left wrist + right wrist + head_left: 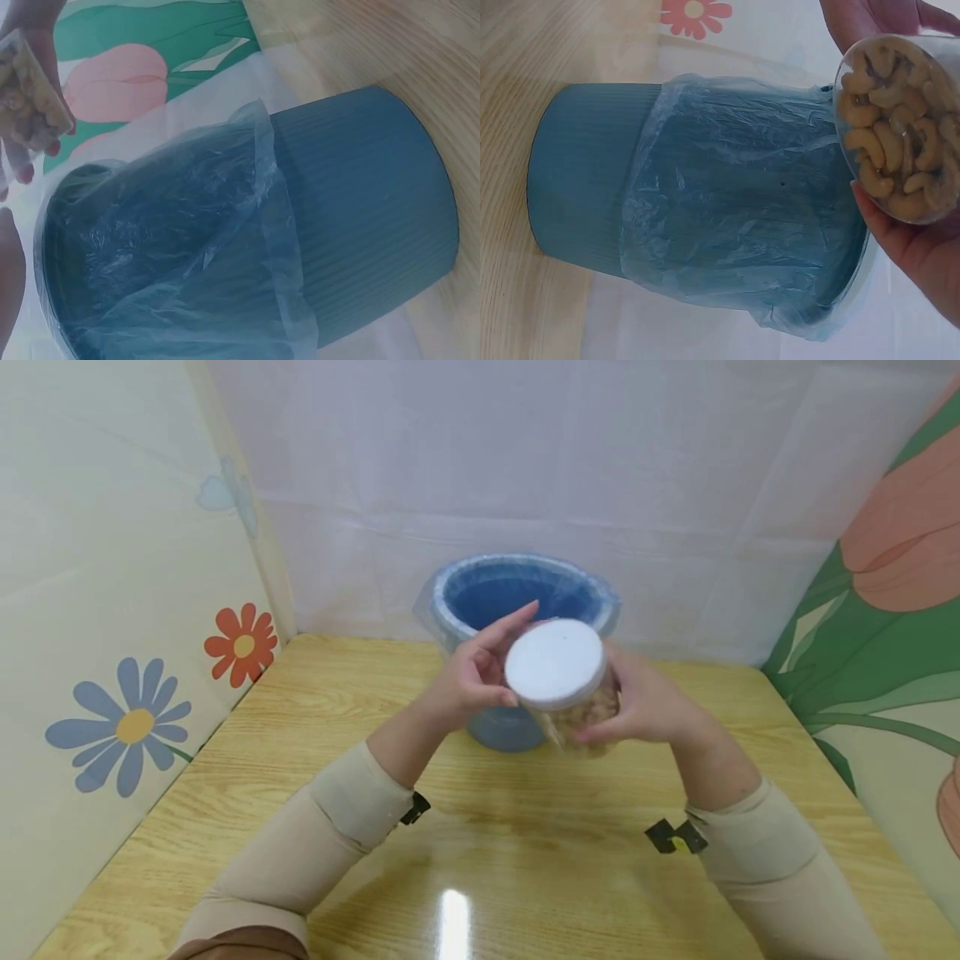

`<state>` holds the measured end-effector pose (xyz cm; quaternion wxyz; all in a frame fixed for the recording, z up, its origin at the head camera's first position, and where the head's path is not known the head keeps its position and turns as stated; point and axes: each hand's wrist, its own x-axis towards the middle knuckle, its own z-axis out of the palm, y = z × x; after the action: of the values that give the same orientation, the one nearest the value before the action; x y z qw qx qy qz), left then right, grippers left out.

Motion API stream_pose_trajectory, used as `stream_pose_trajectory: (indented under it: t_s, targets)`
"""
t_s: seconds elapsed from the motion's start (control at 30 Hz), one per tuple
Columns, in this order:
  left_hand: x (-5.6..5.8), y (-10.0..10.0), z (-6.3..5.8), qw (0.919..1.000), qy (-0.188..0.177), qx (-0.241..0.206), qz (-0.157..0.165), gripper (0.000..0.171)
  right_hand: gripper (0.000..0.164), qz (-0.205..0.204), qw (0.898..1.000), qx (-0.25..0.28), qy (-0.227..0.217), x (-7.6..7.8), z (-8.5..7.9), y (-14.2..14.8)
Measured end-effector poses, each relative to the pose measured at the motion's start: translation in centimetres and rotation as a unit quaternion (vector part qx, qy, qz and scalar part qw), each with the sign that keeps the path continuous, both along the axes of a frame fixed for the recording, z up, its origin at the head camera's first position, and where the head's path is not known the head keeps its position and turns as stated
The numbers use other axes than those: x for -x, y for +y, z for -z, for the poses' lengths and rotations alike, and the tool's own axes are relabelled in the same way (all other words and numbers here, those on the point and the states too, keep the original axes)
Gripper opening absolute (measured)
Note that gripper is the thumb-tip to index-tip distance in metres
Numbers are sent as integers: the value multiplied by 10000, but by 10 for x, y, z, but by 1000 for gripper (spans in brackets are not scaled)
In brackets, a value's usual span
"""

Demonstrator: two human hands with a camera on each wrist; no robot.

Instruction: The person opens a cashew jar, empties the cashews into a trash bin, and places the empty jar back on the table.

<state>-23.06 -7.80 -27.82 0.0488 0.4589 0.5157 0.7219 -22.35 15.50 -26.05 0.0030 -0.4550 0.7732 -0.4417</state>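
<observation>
A clear jar of cashews with a white lid is held up, tilted, in front of the bin. My right hand grips the jar's body from the right, its thumb across the near side. At the lid's left edge is my left hand, index finger stretched out and thumb tip by the rim; whether it touches the lid is unclear. Behind the jar stands a blue ribbed bin, lined with a thin clear plastic bag folded over its rim.
The bin stands on a wood-grain table near a white backdrop. Flower-printed panels rise at the left and right. Black straps hang at both wrists.
</observation>
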Motion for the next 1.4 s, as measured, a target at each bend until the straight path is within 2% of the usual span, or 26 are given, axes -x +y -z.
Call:
stream_pose_trajectory:
  t_s: [0.07,0.2,0.3,0.43,0.63,0.8,1.07,1.3,1.4]
  targets:
    - [0,-1,0,9999,-30,143,84,115,90,-88,9999,-78,67,0,1,1]
    - [-1,-2,-1,9990,-5,410,165,116,87,-305,9993,-170,-121,0,2,1]
    - [-1,-2,0,9986,73,476,201,116,87,-483,9984,-159,-264,1,3,0]
    - [-2,-2,0,9984,126,517,192,115,88,-522,9981,-157,-293,2,4,-1]
    - [-4,0,-1,9987,205,458,37,113,88,-247,9990,-186,-331,1,5,-3]
    - [-5,3,-2,9989,251,250,-323,110,92,150,9993,-118,-333,0,4,-9]
    - [-7,6,-4,9965,-62,5,-828,108,94,883,9958,-26,-239,-2,6,-16]
    - [-9,8,-4,9926,-262,37,-1189,108,92,1133,9935,60,-59,0,8,-19]
    - [-9,8,-4,9930,-280,-9,-1150,109,92,1128,9936,55,14,-1,8,-18]
